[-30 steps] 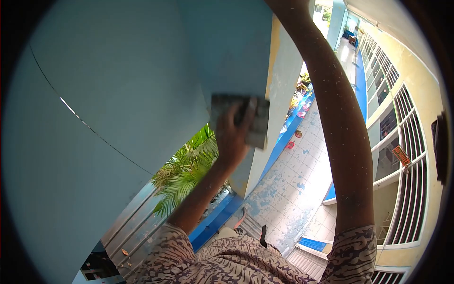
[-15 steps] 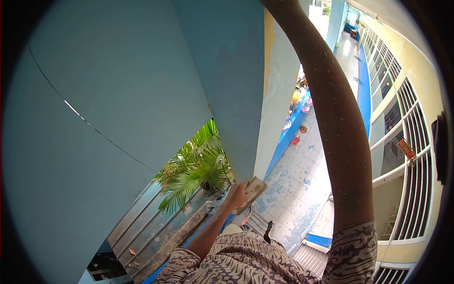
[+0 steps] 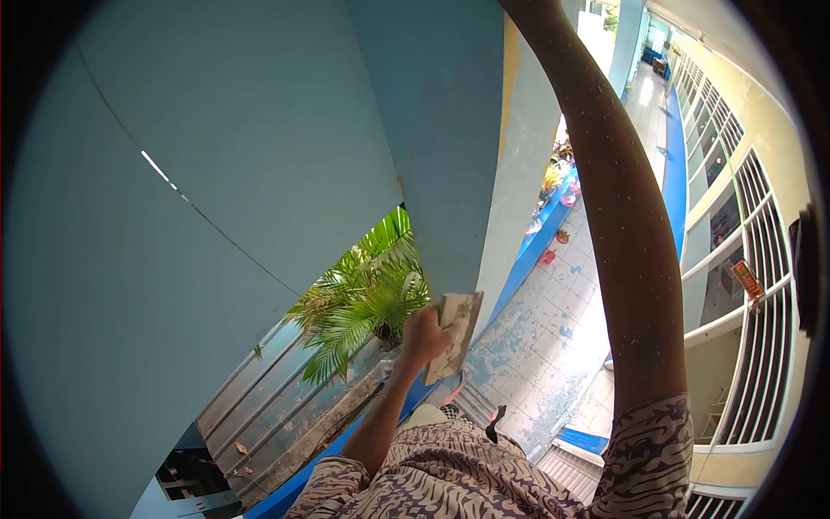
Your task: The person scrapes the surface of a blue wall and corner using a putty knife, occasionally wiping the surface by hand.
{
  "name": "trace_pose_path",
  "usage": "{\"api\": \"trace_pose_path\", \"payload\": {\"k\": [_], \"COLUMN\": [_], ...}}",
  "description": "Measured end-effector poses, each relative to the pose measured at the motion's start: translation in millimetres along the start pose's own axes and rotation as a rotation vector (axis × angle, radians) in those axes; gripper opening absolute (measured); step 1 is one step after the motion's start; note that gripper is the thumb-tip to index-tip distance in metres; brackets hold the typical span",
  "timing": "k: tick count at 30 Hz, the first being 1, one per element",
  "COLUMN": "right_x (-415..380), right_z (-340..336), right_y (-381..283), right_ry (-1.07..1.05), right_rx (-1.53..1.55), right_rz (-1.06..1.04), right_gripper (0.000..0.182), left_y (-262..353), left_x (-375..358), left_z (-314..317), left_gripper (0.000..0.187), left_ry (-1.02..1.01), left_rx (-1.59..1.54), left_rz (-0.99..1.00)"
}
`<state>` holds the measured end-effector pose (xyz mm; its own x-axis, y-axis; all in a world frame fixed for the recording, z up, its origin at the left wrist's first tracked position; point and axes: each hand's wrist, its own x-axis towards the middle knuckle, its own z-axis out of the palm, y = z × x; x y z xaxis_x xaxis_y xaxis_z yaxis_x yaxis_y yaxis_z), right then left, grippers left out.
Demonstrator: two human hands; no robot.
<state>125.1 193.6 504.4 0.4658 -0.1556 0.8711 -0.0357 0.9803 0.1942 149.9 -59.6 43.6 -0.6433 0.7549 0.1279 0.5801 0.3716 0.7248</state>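
My left hand [image 3: 425, 336], low in the middle of the head view, has its fingers closed on the near edge of a flat rectangular board [image 3: 455, 339]. The board is pale grey-brown with smears on its face, and it stands steeply tilted beside the foot of a blue pillar [image 3: 450, 173]. Specks dot my right arm [image 3: 618, 208], which stretches up past the top edge of the view, leaving the right hand out of sight. Dull patches mark the pillar's surface next to that arm.
A broad blue surface [image 3: 216, 173] with a thin dark line fills the left. Palm leaves [image 3: 372, 303] grow beyond a low ledge. A tiled walkway [image 3: 536, 337] with flaking paint runs along barred windows [image 3: 761, 225]. A metal rack-like structure [image 3: 566, 471] stands below.
My left hand has risen slightly, and the board has turned more upright with more of its face showing. The whole view has shifted a little; my right arm stays stretched upward.
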Motion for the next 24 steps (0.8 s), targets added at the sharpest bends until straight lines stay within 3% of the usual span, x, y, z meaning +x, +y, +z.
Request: {"api": "trace_pose_path", "payload": {"k": [3, 5, 7, 9, 11, 13, 15, 16, 18, 19, 21, 22, 24], "right_x": [-3.4, -5.9, -13.0, -16.3, -20.2, -20.1, -18.8, -17.6, -19.9, -21.0, -22.2, -22.1, -20.5], "right_z": [0.3, 0.9, 3.9, 2.2, -0.1, -8.9, -17.9, -21.7, -21.3, -22.4, -21.2, -21.2, -23.8], "right_y": [-6.1, -8.0, -6.0, -8.3, -5.2, -1.3, -2.6, -3.0, -1.6, 0.0, 2.0, 1.0, 1.0], "right_ry": [-0.015, -0.02, -0.057, -0.088, -0.117, -0.163, -0.206, -0.254, -0.273, -0.294, -0.297, -0.301, -0.314], "right_rx": [0.004, 0.009, -0.007, -0.008, -0.016, 0.033, 0.022, 0.016, 0.047, 0.081, 0.079, 0.087, 0.061], "right_rz": [0.044, 0.055, 0.069, 0.085, 0.097, 0.05, 0.074, 0.103, 0.094, 0.096, 0.092, 0.088, 0.085], "right_gripper": [0.055, 0.055, 0.054, 0.055, 0.057, 0.066, 0.07, 0.073, 0.073, 0.073, 0.072, 0.071, 0.072], "left_y": [24.8, 40.5, 65.5, 76.1, 92.4, 106.0, 109.3, 113.1, 112.2, 109.1, 98.6, 86.9, 66.9], "left_x": [8.6, 18.2, 30.6, 53.1, 79.6, 96.0, 114.7, 118.4, 117.2, 112.8, 102.8, 98.7, 92.9], "left_z": [-56.5, -100.5, -141.0, -166.9, -180.7, -174.0, -147.5, -129.7, -90.5, -73.2, -45.8, -40.1, -40.8], "left_gripper": [0.026, 0.031, 0.065, 0.084, 0.094, 0.105, 0.115, 0.115, 0.115, 0.115, 0.102, 0.102, 0.082], "left_ry": [0.102, 0.077, -0.129, -0.117, -0.134, -0.157, -0.108, -0.109, -0.131, -0.136, -0.144, -0.149, -0.09], "left_rx": [-0.193, -0.252, -0.542, -0.31, -0.225, -0.142, 0.143, 0.143, -0.265, -0.266, -0.439, -0.439, -0.057], "left_rz": [0.003, 0.115, 0.015, 0.266, 0.334, 0.405, 0.679, 0.688, 0.615, 0.622, 0.535, 0.542, 0.746]}}
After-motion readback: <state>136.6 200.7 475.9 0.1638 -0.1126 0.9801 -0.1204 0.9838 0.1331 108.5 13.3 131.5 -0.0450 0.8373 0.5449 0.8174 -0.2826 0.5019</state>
